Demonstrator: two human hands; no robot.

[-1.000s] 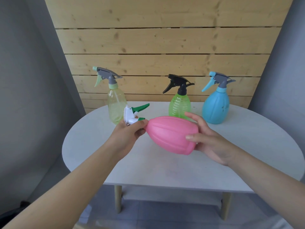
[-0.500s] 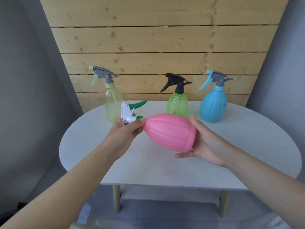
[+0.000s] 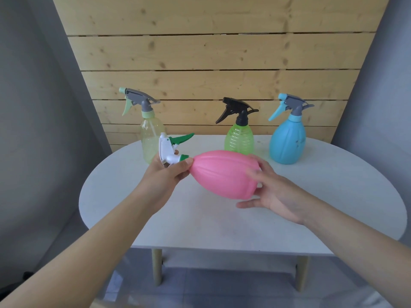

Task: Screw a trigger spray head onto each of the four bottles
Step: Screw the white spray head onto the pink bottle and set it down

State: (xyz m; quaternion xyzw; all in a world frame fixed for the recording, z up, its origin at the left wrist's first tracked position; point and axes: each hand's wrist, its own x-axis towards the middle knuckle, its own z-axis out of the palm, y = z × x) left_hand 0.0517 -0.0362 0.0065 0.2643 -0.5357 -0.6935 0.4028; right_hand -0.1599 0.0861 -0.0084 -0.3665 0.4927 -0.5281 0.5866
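Note:
A pink ribbed bottle [image 3: 224, 174] lies on its side in the air above the white table [image 3: 333, 196], neck pointing left. My left hand [image 3: 169, 172] grips the white and green spray head [image 3: 170, 150] at the bottle's neck. My right hand [image 3: 273, 192] cups the bottle's base with thumb on top and fingers spread beneath. At the back stand a pale yellow bottle [image 3: 149, 138] with a grey head, a green bottle [image 3: 239, 138] with a black head, and a blue bottle [image 3: 288, 141] with a grey and blue head.
A wooden plank wall [image 3: 211, 63] rises behind the table. Grey walls close in on both sides. The table's near edge and its legs [image 3: 156, 265] show below my arms.
My right hand has shifted its hold on the pink bottle's base, thumb now on top. The left hand stays on the spray head. The bottle stays in much the same place.

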